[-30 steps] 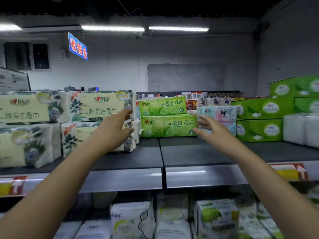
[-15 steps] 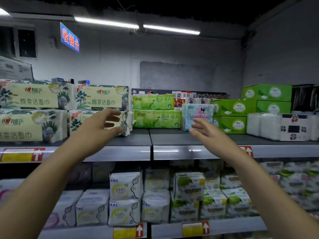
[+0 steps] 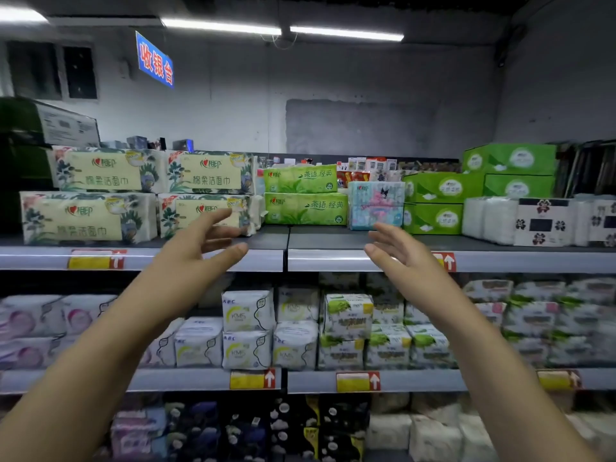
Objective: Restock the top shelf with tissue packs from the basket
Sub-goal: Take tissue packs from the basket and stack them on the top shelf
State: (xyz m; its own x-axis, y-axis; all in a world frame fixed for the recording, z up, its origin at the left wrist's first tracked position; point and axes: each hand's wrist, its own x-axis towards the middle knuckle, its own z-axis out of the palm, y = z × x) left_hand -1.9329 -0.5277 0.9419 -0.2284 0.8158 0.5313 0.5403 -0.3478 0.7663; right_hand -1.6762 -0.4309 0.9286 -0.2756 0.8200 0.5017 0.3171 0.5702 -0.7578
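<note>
Two glossy, green, rectangular tissue packs [image 3: 305, 208] lie stacked on the top shelf [image 3: 320, 237]; left hand [image 3: 196, 248] and right hand [image 3: 401, 258] each have a wide, empty grip.

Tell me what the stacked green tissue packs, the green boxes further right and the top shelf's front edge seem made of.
Green tissue packs: thin plastic film, glossy, with soft rounded corners. Green boxes: probably printed cardboard, fairly matte, with crisp straight edges. Shelf front edge: pale metal or plastic, I cannot tell which; smooth, with a bright light streak.
</note>
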